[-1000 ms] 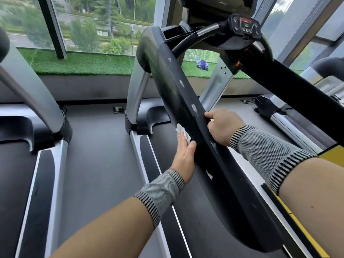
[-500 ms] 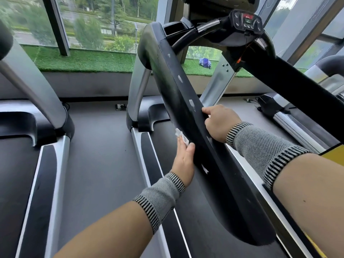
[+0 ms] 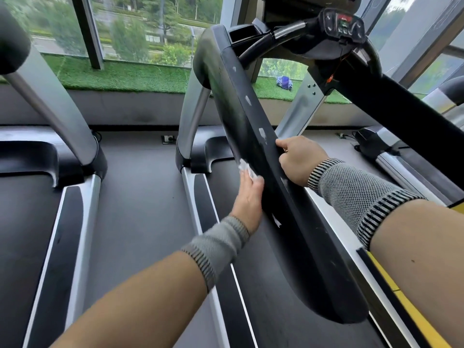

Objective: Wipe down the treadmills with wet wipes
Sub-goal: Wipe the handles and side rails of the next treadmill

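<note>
A long black handrail of the middle treadmill runs from the upper middle down to the lower right, scuffed with pale marks. My left hand presses a crumpled white wet wipe flat against the rail's left side, fingers straight. My right hand grips the rail's right edge, fingers curled round it. Both wrists wear grey knitted sleeves. The control pad sits at the top.
A second treadmill stands to the left and a third one to the right. The grey floor strip lies between them. A glass wall with green turf closes the front.
My left hand with the wipe has slid slightly up along the rail's left side. My right hand keeps its hold on the rail.
</note>
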A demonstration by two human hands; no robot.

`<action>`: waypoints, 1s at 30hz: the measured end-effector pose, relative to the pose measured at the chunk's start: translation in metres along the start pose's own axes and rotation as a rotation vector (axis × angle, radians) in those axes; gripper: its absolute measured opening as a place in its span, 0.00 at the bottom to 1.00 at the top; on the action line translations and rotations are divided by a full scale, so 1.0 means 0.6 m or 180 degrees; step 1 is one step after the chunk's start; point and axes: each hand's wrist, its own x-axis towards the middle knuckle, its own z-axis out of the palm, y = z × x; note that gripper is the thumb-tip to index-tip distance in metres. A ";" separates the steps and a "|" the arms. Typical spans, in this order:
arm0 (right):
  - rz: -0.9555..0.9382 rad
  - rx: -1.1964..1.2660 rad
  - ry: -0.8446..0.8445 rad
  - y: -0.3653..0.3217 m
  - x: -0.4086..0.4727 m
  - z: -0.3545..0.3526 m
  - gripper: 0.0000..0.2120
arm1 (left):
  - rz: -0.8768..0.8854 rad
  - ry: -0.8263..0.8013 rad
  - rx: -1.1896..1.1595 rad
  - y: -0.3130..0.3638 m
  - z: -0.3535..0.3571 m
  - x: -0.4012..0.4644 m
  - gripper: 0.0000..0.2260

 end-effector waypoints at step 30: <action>0.0014 -0.0024 -0.0007 0.008 -0.001 0.005 0.18 | -0.0010 -0.0185 0.0219 -0.009 0.035 -0.094 0.35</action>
